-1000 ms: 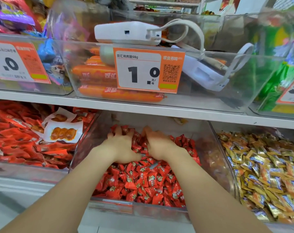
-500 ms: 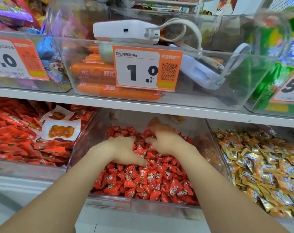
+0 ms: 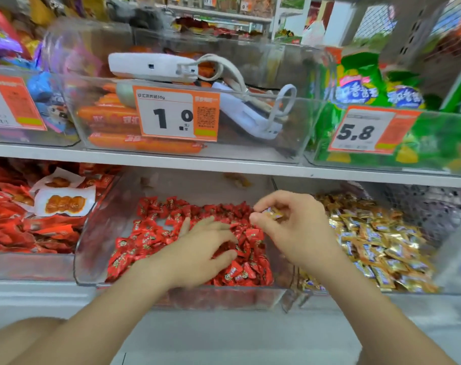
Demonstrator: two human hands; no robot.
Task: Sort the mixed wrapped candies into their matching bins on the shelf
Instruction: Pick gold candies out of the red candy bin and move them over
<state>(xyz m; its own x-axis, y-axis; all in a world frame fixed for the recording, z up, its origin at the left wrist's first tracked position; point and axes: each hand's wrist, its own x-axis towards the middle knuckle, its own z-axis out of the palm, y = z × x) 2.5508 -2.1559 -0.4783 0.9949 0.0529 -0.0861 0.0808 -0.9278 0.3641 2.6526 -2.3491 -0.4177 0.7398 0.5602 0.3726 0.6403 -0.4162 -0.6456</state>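
Observation:
A clear bin (image 3: 97, 259) on the lower shelf holds a heap of red wrapped candies (image 3: 155, 233). My left hand (image 3: 203, 248) rests palm-down on that heap with its fingers spread and slightly bent. My right hand (image 3: 292, 227) hovers over the bin's right side and pinches one gold wrapped candy (image 3: 271, 214) between thumb and fingertips. To the right, a second clear bin (image 3: 455, 259) is filled with gold wrapped candies (image 3: 376, 241).
A bin of red snack packets (image 3: 26, 227) sits to the left. On the upper shelf (image 3: 224, 164), clear bins hold orange sausages (image 3: 111, 111), white power banks with cables (image 3: 150, 65) and green bags (image 3: 361, 83). Orange price tags (image 3: 176, 113) hang on the fronts.
My right hand has lifted out of the red candies and shifted right, now pinching a gold candy. My left hand has spread flat over the red heap. The view has swung left.

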